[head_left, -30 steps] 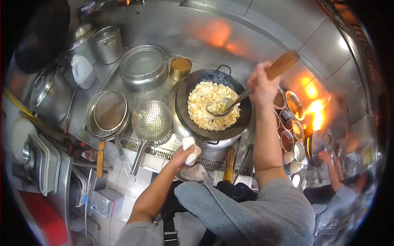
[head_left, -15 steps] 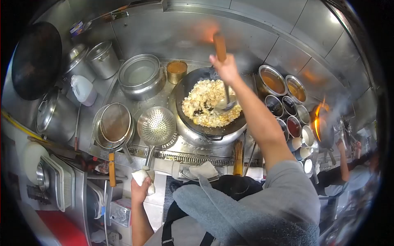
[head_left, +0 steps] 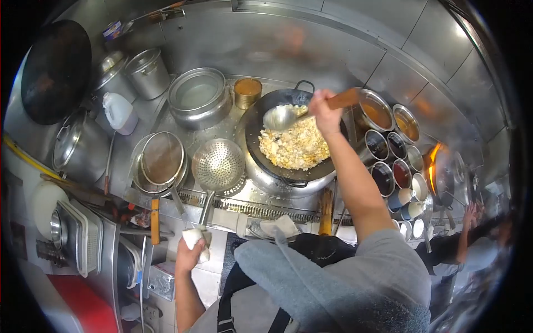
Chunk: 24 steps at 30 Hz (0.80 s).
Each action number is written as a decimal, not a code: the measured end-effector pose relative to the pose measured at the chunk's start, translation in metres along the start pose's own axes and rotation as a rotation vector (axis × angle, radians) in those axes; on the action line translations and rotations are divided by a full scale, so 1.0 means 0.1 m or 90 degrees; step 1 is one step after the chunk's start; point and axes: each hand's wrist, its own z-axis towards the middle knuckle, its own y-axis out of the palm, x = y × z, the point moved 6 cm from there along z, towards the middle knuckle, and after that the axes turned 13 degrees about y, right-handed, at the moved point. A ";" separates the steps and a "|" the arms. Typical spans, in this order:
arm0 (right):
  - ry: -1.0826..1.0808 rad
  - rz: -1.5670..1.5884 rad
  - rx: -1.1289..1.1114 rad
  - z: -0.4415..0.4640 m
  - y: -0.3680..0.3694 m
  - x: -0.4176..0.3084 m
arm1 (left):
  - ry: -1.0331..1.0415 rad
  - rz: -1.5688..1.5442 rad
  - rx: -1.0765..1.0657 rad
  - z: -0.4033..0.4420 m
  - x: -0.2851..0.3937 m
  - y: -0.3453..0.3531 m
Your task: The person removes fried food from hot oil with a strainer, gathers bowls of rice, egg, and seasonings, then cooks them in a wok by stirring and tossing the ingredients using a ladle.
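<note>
My right hand [head_left: 326, 112] is closed round a ladle [head_left: 279, 118] near its wooden handle. The ladle's metal bowl is over the upper left of the food in a black wok [head_left: 252, 119]. Chopped, pale food with yellow bits, looking like fried rice [head_left: 294, 145], lies in the wok. Low at the counter's front edge, my left hand [head_left: 189, 255] is closed on a folded white cloth [head_left: 193, 238]. Just above it is the handle end of a perforated strainer [head_left: 219, 164]; I cannot tell whether cloth and handle touch.
Left of the wok stand a wide metal pot [head_left: 199, 100], an open tin can [head_left: 247, 93] and a fine-mesh sieve [head_left: 162, 158]. Several seasoning containers [head_left: 383, 177] crowd the right. Beyond them a flame [head_left: 435, 161] burns near another person's hand [head_left: 472, 213]. A bamboo brush [head_left: 326, 213] stands in front.
My right hand has turned the ladle, its handle swinging from upright to rightward. The bowl moved from the food's right side to its upper left. My left hand keeps the cloth.
</note>
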 end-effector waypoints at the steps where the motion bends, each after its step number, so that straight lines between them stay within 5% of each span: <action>1: 0.071 -0.038 0.019 0.07 -0.12 0.20 | 0.023 0.027 -0.019 0.03 0.01 0.01; 4: 0.143 -0.185 0.080 0.05 0.13 -0.47 | 0.060 0.037 -0.021 0.07 0.18 0.03; 6: 0.101 -0.044 -0.037 -0.18 0.23 -0.95 | 0.030 -0.050 -0.031 0.11 0.20 0.07; 10: 0.100 0.044 0.161 -0.03 -0.19 0.15 | 0.007 0.022 -0.040 0.25 0.10 0.11; 12: 0.089 -0.002 0.071 0.32 -0.37 0.03 | 0.017 0.010 -0.071 0.24 0.12 0.17; 16: 0.089 -0.096 0.184 -0.04 -0.20 -1.09 | 0.014 -0.035 -0.039 0.30 0.05 0.18; 18: 0.138 -0.276 0.252 -0.12 -0.27 -0.37 | -0.002 -0.021 -0.042 0.34 -0.07 0.22; 20: 0.099 -0.080 0.094 0.05 -0.45 0.17 | 0.013 -0.052 -0.012 0.47 0.04 0.39; 22: 0.161 -0.064 0.177 0.16 -0.38 -0.20 | 0.023 0.018 -0.046 0.53 0.07 0.39; 24: 0.155 -0.051 0.100 0.08 -0.26 -0.74 | 0.065 0.012 -0.052 0.65 0.23 0.48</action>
